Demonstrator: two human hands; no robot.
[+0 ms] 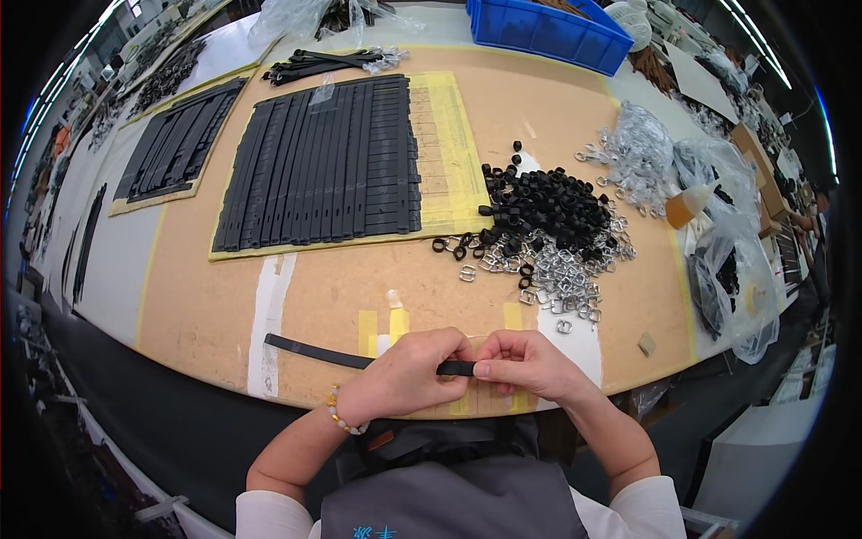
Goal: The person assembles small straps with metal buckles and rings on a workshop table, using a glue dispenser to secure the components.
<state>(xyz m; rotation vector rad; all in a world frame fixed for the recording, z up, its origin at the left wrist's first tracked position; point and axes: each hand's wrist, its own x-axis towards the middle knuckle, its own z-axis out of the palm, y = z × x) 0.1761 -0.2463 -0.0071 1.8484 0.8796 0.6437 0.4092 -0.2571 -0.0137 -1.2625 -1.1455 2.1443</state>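
A narrow black strap lies across the near edge of the table, its free end pointing left. My left hand is closed round the strap, fingers curled over it. At the strap's right end, my right hand pinches it between thumb and fingers. A short piece of the strap shows between the two hands. Whether a small part sits under the right fingertips is hidden. Beyond my right hand lie a heap of black loops and a pile of silver buckles.
Rows of black straps lie on a yellow-edged board, with a second board of straps farther left. A blue crate stands at the back. Bagged metal parts and an amber bottle are at the right.
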